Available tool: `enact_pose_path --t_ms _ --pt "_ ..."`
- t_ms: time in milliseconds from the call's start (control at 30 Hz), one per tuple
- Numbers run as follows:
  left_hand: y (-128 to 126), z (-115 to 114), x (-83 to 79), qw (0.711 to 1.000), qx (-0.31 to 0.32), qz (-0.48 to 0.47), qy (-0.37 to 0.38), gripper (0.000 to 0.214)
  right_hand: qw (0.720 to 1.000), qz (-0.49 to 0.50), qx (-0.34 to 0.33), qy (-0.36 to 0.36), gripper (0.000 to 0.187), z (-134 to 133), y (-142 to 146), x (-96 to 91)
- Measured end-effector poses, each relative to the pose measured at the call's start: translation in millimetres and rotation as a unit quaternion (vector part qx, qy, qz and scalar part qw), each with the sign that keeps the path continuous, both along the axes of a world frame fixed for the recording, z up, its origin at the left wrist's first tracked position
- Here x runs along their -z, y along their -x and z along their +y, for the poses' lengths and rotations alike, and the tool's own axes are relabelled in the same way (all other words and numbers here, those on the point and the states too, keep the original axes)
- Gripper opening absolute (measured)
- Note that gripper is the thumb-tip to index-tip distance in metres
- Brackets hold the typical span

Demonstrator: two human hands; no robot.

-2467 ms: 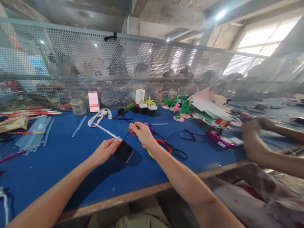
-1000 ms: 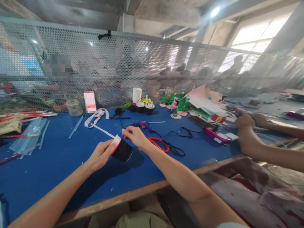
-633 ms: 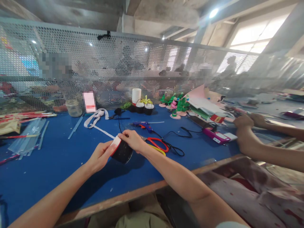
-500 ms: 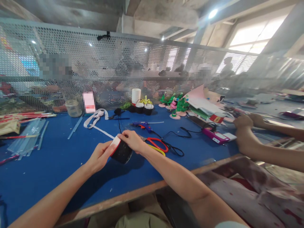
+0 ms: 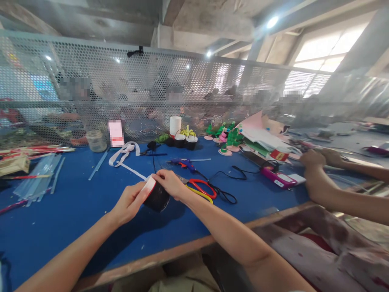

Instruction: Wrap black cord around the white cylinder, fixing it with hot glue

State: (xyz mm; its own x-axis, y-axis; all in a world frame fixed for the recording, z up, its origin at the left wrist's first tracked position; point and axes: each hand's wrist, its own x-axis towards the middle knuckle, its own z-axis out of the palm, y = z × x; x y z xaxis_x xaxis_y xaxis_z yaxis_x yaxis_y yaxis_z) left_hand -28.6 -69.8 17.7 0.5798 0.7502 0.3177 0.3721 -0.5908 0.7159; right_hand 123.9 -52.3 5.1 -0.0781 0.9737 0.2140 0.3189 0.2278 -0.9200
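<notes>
Tilted above the blue table, a black cup (image 5: 157, 197) with a red and white band at its rim is between my two hands. My left hand (image 5: 131, 199) grips the rim from the left, thumb lying along the white band. At the top of the rim, my right hand (image 5: 170, 183) pinches the edge with its fingers closed; the fingertips are partly hidden. A white ribbon (image 5: 129, 168) runs from the rim to a loose coil on the table. Behind the cup a thin black cord (image 5: 154, 162) lies near my right fingers.
Scissors (image 5: 202, 190) and a blue glue gun (image 5: 182, 163) lie right of the cup. Clear glue sticks (image 5: 39, 176) and a jar (image 5: 96, 141) are left. Small black buckets (image 5: 191, 142) and green felt figures (image 5: 234, 138) stand behind. A co-worker's arms (image 5: 319, 178) rest at right.
The view has shifted slightly. Both hands keep their hold on the cup, with only a slight change in the fingers at the rim.
</notes>
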Motion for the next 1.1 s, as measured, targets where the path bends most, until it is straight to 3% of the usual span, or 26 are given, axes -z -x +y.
enact_pose_path --t_ms 200,400,533,600,733,900,1100 --pt "1 -1 0.7 0.999 0.022 0.0 -0.034 0.034 0.999 0.028 0.0 0.017 0.027 0 1 -1.5" --pt "3 3 -0.1 0.994 0.035 -0.007 -0.105 0.031 0.991 0.116 -0.015 0.068 0.045 3 -3 1.9" --pt "5 9 -1.2 0.996 0.018 0.004 -0.086 0.032 0.985 0.114 -0.056 0.115 0.055 5 -7 2.7" --pt "5 12 -0.6 0.998 0.017 0.0 -0.054 0.032 0.993 0.067 -0.05 0.084 0.056 5 -8 3.3" --pt "5 18 3.7 0.995 0.004 -0.053 0.08 0.034 0.995 -0.08 0.004 -0.055 0.044 4 -8 4.7" --pt "2 22 10.5 0.954 -0.033 -0.167 0.247 0.038 0.967 -0.188 0.015 -0.168 0.033 -2 -2 7.2" --pt "-1 20 12.6 0.964 -0.041 -0.14 0.222 0.033 0.958 -0.212 -0.016 -0.192 0.034 -4 0 8.8"
